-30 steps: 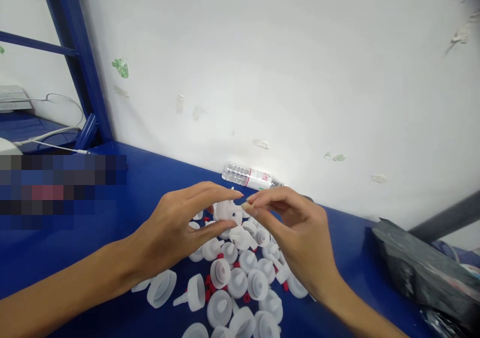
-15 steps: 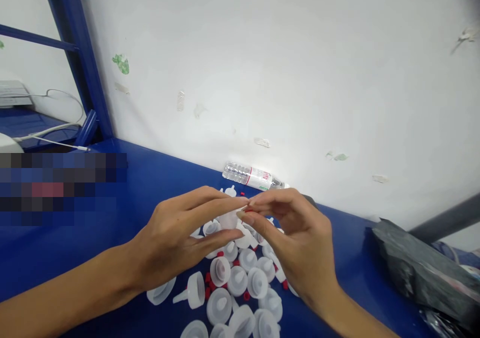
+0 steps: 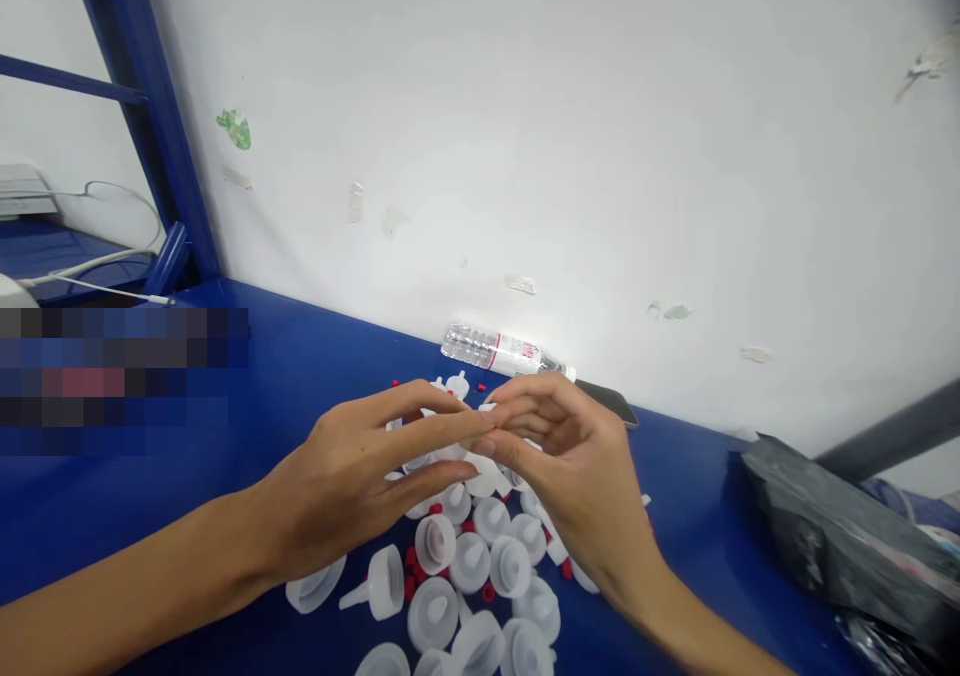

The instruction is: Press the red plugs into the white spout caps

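My left hand (image 3: 375, 456) holds a translucent white nozzle cap (image 3: 450, 451) between thumb and fingers, above the pile. Most of this nozzle cap is hidden by the fingers. My right hand (image 3: 562, 446) is closed in a pinch at its pointed end, its fingertips meeting those of my left hand. A small red cap showed in that pinch a moment ago; the fingers now cover it. A small white bit (image 3: 487, 407) shows between the fingertips. Below both hands lie several loose white nozzle caps (image 3: 470, 563), with small red caps (image 3: 410, 588) scattered among them.
A clear water bottle (image 3: 514, 353) lies along the white wall at the back of the blue table (image 3: 300, 356). Beside it is a dark phone (image 3: 611, 403), partly behind my right hand. A grey plastic bag (image 3: 825, 526) rests at the right. A blue frame post (image 3: 161, 106) rises at the left.
My right hand has shifted slightly left, closer against my left hand. The red cap in its fingertips has gone out of sight, and more of the phone shows behind it.
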The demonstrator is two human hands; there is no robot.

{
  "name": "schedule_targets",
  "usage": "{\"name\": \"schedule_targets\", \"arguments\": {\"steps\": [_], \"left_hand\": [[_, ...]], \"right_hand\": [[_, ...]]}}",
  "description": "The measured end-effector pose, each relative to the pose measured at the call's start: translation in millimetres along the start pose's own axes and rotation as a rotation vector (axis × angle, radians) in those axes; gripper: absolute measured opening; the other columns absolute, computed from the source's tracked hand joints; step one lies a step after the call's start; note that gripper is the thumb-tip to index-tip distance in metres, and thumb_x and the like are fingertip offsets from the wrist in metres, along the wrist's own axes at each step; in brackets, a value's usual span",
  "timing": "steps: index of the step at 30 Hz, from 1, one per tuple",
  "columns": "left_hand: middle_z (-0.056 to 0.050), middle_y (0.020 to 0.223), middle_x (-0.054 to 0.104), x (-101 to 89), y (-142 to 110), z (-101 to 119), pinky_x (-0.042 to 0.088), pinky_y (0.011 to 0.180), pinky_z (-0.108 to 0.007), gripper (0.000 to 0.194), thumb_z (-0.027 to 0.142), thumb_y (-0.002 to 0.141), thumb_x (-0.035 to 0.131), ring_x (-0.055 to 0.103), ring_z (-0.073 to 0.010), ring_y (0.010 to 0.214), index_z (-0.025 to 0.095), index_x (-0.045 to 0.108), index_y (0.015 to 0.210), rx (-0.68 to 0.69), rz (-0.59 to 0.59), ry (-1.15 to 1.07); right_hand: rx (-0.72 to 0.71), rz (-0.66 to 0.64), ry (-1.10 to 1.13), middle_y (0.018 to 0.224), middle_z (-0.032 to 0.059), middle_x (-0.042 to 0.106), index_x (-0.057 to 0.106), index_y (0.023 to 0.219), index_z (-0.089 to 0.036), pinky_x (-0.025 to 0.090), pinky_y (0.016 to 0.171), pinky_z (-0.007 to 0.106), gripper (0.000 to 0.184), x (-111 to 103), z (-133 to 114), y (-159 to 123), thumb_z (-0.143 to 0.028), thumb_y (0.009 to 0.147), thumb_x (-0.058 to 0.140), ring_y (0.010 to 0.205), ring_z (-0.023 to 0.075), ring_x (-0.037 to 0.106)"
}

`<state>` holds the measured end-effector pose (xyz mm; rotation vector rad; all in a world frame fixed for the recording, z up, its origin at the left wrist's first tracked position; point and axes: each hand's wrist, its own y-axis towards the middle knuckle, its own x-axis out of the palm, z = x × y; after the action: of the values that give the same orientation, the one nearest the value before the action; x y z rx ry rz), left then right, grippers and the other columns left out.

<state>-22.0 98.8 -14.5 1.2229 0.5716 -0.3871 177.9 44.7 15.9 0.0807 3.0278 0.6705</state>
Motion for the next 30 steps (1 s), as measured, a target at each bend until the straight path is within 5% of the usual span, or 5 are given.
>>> {"name": "schedule_targets", "arguments": {"steps": [7,12,17,21,30], "left_hand": [[-0.001,0.124,0.068,0.3,-2,3,0.059,0.087,-0.019,0.038,0.019,0.106,0.059,0.071,-0.0107,0.099,0.029,0.057,0.142,0.01,-0.057,0.031],[0.0,0.118,0.074,2.0,3,-5,0.056,0.094,-0.017,0.034,0.02,0.103,0.065,0.073,-0.0104,0.104,0.026,0.059,0.136,0.023,0.055,-0.007],[0.004,0.105,0.078,-7.8,7,-37,0.058,0.079,-0.026,0.03,0.04,0.098,0.07,0.073,-0.0144,0.08,0.032,0.068,0.127,-0.344,0.087,0.085],[0.002,0.101,0.081,-21.1,2,-78,0.056,0.083,-0.032,0.033,0.047,0.095,0.07,0.076,-0.0219,0.089,0.03,0.071,0.124,-0.592,0.103,0.133],[-0.003,0.1,0.079,-27.7,-19,-129,0.059,0.094,-0.045,0.029,0.034,0.092,0.078,0.076,-0.0219,0.092,0.017,0.071,0.115,-0.9,0.049,0.082]], "right_hand": [[0.164,-0.047,0.162,0.08,-0.0017,0.08,0.081,0.09,-0.025,0.062,0.071,0.017,0.026,-2,1,2,-0.017,0.07,0.096,0.076,0.0127,0.077],[0.215,-0.107,0.134,0.097,0.0022,0.083,0.079,0.11,-0.028,0.065,0.082,0.027,0.042,-3,1,3,-0.019,0.072,0.094,0.092,0.0194,0.079],[0.114,-0.01,-0.023,0.12,0.0018,0.077,0.072,0.118,-0.032,0.063,0.078,0.026,0.039,-5,6,3,-0.024,0.082,0.084,0.093,0.0167,0.077],[0.072,0.044,-0.121,0.117,0.0023,0.074,0.069,0.117,-0.032,0.061,0.074,0.027,0.032,-10,6,3,-0.028,0.086,0.079,0.092,0.0172,0.075],[0.091,0.046,-0.168,0.117,0.0024,0.069,0.067,0.112,-0.03,0.052,0.054,0.022,0.024,-12,-1,4,-0.025,0.089,0.072,0.078,0.0146,0.069]]}}
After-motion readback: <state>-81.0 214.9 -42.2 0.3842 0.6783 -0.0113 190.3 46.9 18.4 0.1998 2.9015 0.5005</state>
